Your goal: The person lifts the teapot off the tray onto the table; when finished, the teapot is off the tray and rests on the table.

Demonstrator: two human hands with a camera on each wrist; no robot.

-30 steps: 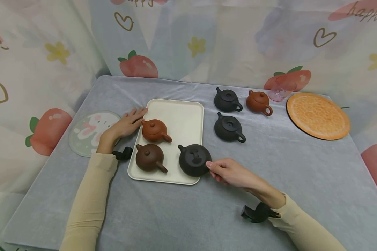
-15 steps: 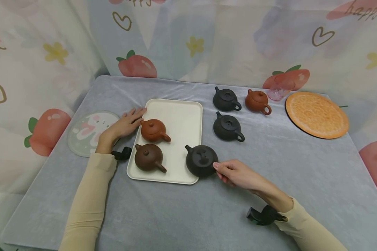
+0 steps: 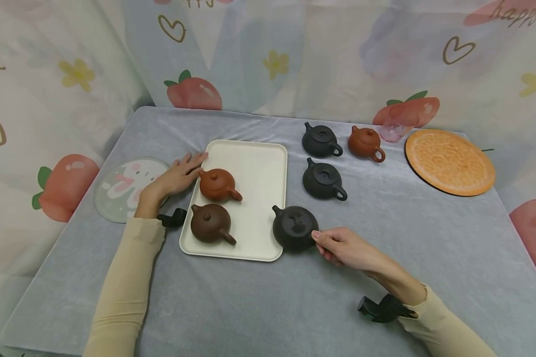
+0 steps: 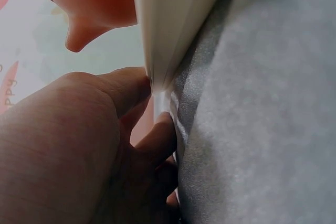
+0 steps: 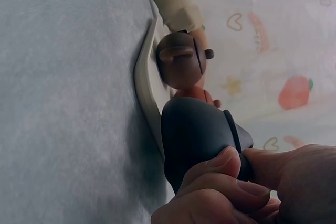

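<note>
My right hand grips the handle side of a black teapot, whose spout points left over the right edge of a cream tray. In the right wrist view this teapot is raised off the grey cloth, and curled fingers with the thumb cover its handle. My left hand lies at the tray's left edge with fingers spread; in the left wrist view its thumb touches the tray's side wall. On the tray's left side sit an orange-brown teapot and, nearer me, a dark brown teapot.
Beyond the tray on the right stand two black teapots and a reddish-brown teapot. A clear pink glass and a round orange mat are further right. A bunny-print mat lies left, partly under my left forearm.
My right hand has carried the black teapot rightward, from over the tray to its right edge. My left hand has stayed at the tray's side.
</note>
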